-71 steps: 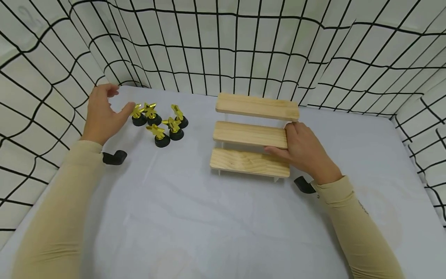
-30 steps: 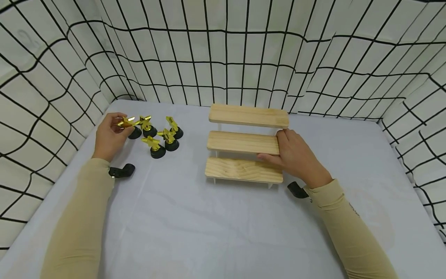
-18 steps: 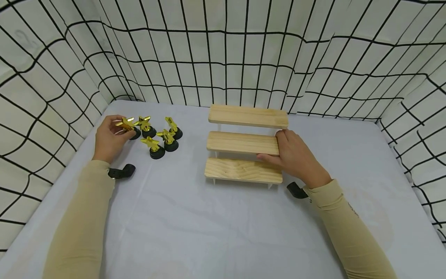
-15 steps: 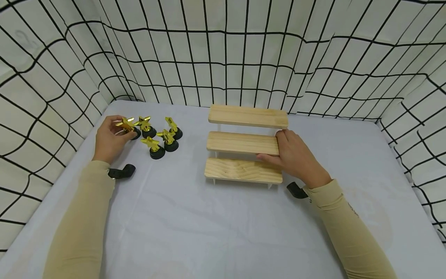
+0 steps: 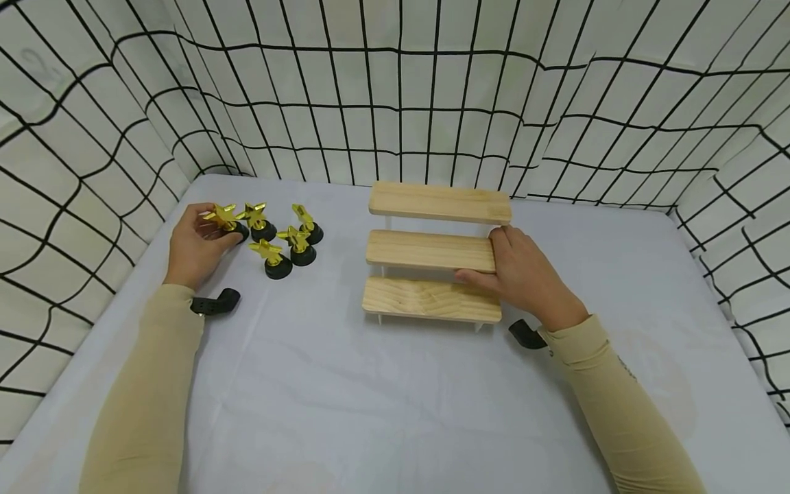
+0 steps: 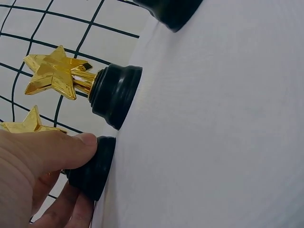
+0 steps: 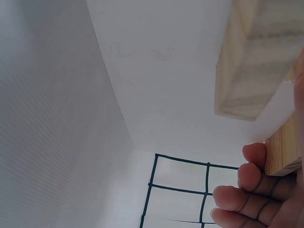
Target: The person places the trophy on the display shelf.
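Observation:
My left hand [image 5: 193, 252] is at the leftmost small gold star trophy [image 5: 223, 217], its thumb and fingers around the black base [image 6: 95, 171]. That trophy stands upright on the table; in the left wrist view the thumb covers part of its star and stem. Beside it is another star trophy [image 5: 256, 218], with several more of the same kind to the right and nearer. My right hand [image 5: 535, 280] grips the right end of the middle board of a three-tier wooden display stand [image 5: 426, 250]. In the right wrist view, curled fingers [image 7: 249, 176] wrap a board's end.
A white cloth covers the table [image 5: 345, 398]. Black wire grid panels [image 5: 401, 82] with white behind them enclose the back and sides. A black wrist camera mount [image 5: 216, 302] sits by the left wrist, another mount [image 5: 527, 335] by the right.
Since the oldest frame, my left hand has come in to the leftmost trophy and taken hold of its base. My right hand keeps its grip on the stand. The head view has shifted slightly.

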A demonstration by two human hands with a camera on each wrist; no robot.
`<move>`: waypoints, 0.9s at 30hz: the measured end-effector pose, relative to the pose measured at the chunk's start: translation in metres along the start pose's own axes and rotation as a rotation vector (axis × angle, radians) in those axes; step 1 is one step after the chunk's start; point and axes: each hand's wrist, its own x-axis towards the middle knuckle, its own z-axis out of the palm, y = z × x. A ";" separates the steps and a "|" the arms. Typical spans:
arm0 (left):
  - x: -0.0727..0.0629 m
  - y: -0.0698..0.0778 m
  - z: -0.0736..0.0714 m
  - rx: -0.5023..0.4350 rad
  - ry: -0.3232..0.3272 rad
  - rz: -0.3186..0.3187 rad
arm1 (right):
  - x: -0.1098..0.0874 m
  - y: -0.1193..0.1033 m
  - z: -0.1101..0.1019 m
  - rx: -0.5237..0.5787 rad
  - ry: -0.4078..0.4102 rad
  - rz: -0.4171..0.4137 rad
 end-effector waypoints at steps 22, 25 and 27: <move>-0.008 0.010 -0.019 0.007 0.026 -0.004 | 0.001 -0.002 -0.004 0.004 0.025 -0.023; -0.009 0.013 -0.022 0.003 0.027 0.010 | 0.001 -0.003 -0.004 -0.006 0.015 -0.011; -0.009 0.015 -0.024 0.005 0.026 0.022 | 0.001 -0.003 -0.004 -0.012 0.011 -0.006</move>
